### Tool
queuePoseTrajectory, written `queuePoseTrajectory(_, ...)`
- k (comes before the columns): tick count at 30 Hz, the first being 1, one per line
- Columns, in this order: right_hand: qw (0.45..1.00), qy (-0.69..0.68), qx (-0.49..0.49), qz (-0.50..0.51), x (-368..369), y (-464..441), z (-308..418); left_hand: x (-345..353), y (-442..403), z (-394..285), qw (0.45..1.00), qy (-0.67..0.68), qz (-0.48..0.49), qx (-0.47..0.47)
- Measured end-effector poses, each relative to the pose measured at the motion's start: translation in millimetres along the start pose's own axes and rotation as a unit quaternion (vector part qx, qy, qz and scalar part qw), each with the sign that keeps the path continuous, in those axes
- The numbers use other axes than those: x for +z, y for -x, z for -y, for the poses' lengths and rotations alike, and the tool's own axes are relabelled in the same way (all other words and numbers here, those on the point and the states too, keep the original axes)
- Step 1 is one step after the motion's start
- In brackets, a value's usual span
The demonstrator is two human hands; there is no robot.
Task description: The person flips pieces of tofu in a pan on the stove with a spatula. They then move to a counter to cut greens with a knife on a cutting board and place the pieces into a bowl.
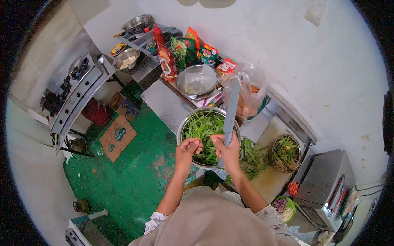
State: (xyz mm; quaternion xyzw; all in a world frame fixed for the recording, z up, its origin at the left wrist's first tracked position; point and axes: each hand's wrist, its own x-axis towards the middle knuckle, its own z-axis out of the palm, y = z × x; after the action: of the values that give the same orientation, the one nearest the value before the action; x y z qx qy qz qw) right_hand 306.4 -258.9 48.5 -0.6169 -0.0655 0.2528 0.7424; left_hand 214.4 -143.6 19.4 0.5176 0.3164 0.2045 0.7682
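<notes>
Leafy greens (203, 127) in bowl (180, 135), beneath both hands (208, 146).

Knife handle (221, 162): partly hidden by right hand (230, 153) | plastic bag (247, 88): contents unclear | bowl (179, 137): floor under leaves (203, 127)

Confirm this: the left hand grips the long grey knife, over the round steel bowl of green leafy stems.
Wrong hand: the head view shows the right hand gripping the long grey knife. The rest stands: it is over the round steel bowl of green leafy stems.
</notes>
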Motion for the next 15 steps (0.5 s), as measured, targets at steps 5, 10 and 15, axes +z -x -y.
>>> queuePoseTrajectory(5,0.999,-0.015,-0.014,0.036,5.5,-9.4,-2.9,4.1,0.8,2.0,0.999,0.02,0.02,-0.036)
queuePoseTrajectory(10,0.999,-0.007,-0.036,0.007,10.2,-10.7,-2.9,10.7,3.7,0.2,0.999,0.032,0.03,-0.014)
queuePoseTrajectory(15,0.994,0.022,-0.092,-0.049,9.8,-6.1,-8.8,19.6,4.4,1.1,0.996,-0.037,-0.029,0.07)
